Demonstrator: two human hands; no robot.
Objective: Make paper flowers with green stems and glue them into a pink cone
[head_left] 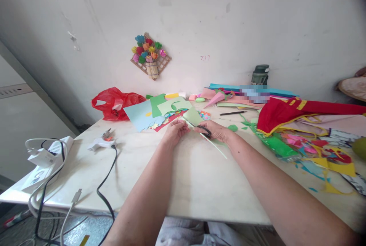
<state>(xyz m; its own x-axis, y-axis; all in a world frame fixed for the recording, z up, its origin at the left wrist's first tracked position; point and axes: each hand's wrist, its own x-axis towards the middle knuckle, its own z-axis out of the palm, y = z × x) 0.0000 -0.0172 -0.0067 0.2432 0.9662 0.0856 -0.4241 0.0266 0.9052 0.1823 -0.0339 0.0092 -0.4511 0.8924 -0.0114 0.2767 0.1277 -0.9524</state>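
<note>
The pale worktop [194, 177] carried the whole spread: a heap of red cloth [288, 112] and bright paper scraps on the right, a fan of coloured paper sheets [160, 111] near the wall, a red plastic bag [114, 103] behind, and a glue gun [101, 143] with its black cable on the left. At the middle, both hands met over a light green paper sheet [193, 116]. The right hand [215, 130] had its fingers closed through the handles of black scissors [204, 130], and a thin green strip [215, 149] trailed from the blades toward the person. The left hand [175, 130] pinched the sheet's near edge. To cut well, I judged the left hand should keep the paper taut and feed it steadily into the blades, keeping the strip even.
</note>
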